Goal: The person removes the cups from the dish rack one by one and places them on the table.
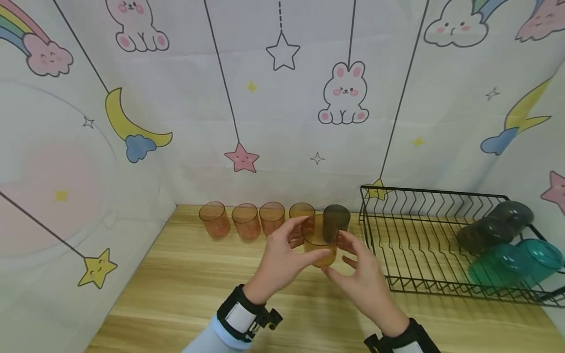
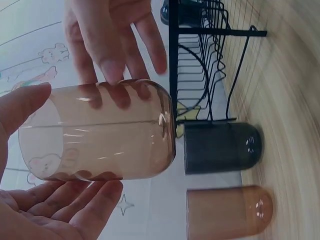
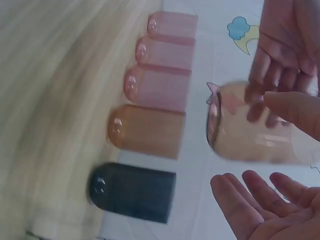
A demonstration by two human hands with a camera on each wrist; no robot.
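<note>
An amber drinking glass (image 1: 320,252) is held upright above the table, its rim at the top. My left hand (image 1: 282,257) grips it from the left, thumb across the near side; in the left wrist view the fingers touch the glass (image 2: 110,135) underneath. Close by on the right is my right hand (image 1: 364,279), its fingers loosely spread. The right wrist view shows a gap between those fingers (image 3: 245,205) and the glass (image 3: 250,130); whether the right thumb touches it is unclear. Behind stand a second amber glass (image 1: 300,211) and a dark grey glass (image 1: 337,213).
Three pink glasses (image 1: 249,223) continue that row to the left, along the back wall. On the right a black wire dish rack (image 1: 419,255) holds dark grey glasses (image 1: 494,228) and teal glasses (image 1: 499,267) lying on their sides. A wooden table (image 1: 185,294) is underneath.
</note>
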